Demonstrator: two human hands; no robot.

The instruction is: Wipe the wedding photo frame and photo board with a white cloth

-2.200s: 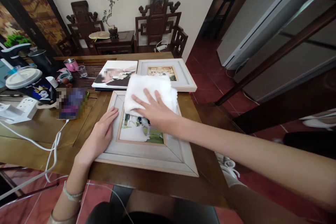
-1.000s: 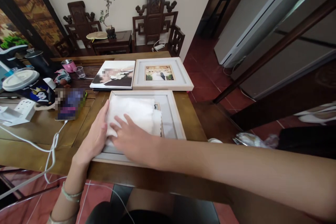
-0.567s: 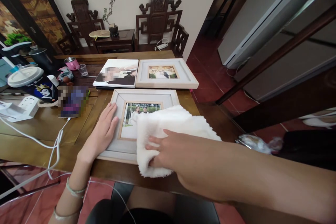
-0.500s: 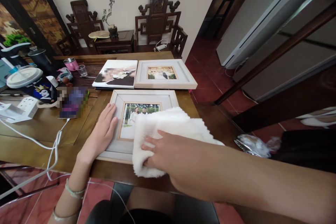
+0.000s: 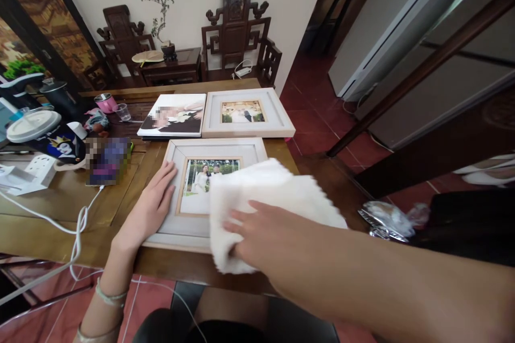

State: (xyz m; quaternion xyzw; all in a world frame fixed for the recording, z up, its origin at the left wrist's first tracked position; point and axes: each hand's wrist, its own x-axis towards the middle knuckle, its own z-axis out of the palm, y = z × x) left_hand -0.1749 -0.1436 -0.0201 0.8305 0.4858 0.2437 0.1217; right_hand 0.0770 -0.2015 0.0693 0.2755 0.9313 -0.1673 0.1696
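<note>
A pale wooden photo frame [image 5: 189, 150] with a wedding picture lies flat near the table's front edge. My left hand [image 5: 151, 209] rests open and flat on the frame's left border. My right hand [image 5: 261, 230] presses a fluffy white cloth [image 5: 273, 193] onto the frame's right half, fingers bent around the cloth's near edge. The cloth covers the frame's right side and hangs over the table edge.
Behind lie a second framed photo [image 5: 277, 118] and an unframed print [image 5: 173, 115]. To the left are a phone [image 5: 107, 159], white cables [image 5: 76, 230], a power strip [image 5: 38, 166], a pink cup [image 5: 105, 102] and a small glass [image 5: 123, 112]. Carved chairs [image 5: 235, 32] stand beyond the wooden table [image 5: 60, 209].
My right hand has swept the cloth from the frame's top, across its left half, over to its right side. My left hand has stayed on the left border.
</note>
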